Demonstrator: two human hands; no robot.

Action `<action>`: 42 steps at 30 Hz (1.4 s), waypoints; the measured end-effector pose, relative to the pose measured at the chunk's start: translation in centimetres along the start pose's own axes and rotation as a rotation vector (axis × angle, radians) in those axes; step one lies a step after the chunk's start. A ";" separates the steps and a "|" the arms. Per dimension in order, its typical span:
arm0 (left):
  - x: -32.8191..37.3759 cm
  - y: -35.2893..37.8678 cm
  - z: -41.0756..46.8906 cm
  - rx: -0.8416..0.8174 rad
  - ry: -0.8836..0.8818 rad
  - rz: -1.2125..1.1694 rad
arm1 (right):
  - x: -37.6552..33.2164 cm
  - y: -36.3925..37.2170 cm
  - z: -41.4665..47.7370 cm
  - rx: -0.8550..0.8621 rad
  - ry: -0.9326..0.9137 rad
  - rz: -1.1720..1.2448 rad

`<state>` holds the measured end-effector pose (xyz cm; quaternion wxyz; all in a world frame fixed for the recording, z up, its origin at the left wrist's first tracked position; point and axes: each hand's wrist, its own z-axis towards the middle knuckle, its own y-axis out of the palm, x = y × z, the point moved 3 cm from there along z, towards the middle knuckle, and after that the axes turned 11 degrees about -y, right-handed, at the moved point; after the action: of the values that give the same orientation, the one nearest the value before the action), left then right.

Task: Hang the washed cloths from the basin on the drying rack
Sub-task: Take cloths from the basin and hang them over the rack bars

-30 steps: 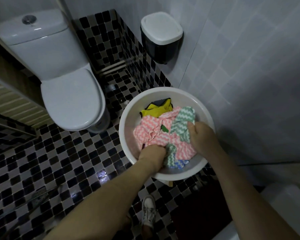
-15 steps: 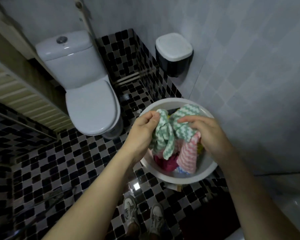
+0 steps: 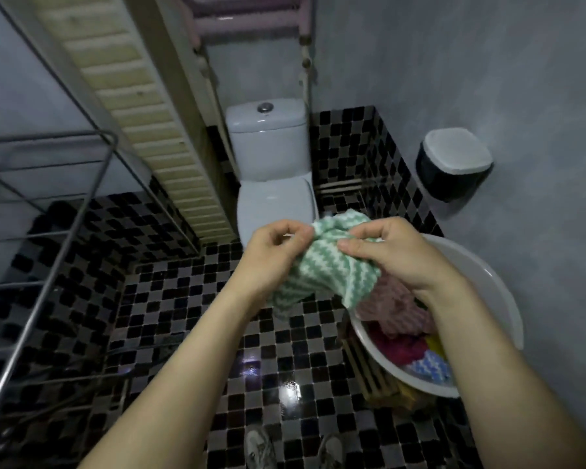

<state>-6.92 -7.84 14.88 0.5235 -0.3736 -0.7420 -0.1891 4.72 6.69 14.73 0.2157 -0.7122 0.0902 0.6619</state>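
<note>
A green-and-white zigzag cloth hangs in the air between my hands, left of the basin. My left hand pinches its upper left edge and my right hand grips its upper right part. The white basin stands at the right on a low wooden stool, partly behind my right forearm. In it lie several more cloths: pink, dark red, yellow and blue-and-white. The grey metal drying rack stands at the left with bare rails.
A white toilet stands at the back centre. A black bin with a white lid hangs on the right wall. A slatted wooden panel leans at the back left. The floor is wet black-and-grey mosaic tile; my shoes show at the bottom.
Both hands have lifted the green cloth out of the basin and carried it up and left. My view has turned left, bringing the drying rack into sight.
</note>
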 end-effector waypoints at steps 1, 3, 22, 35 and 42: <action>-0.1 -1.6 -0.4 0.087 0.032 0.034 | -0.4 1.1 0.6 -0.024 -0.006 -0.044; -0.4 -4.8 -1.3 0.292 0.119 0.108 | -1.1 3.2 1.7 -0.042 -0.011 -0.120; -3.3 -37.0 -21.1 0.472 0.045 0.268 | -17.8 41.7 9.5 -0.943 -0.502 -0.408; -14.0 -51.1 -30.7 1.219 -0.147 0.162 | -20.0 59.4 13.0 -0.979 -0.616 -0.388; -17.1 -52.3 -33.9 1.496 -0.148 0.023 | -18.1 67.1 13.6 -0.966 -0.786 -0.415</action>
<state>-21.80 -70.69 17.90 0.5886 0.0621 -0.7018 0.3965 -37.32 -50.09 19.53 0.0118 -0.4367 -0.4421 0.7834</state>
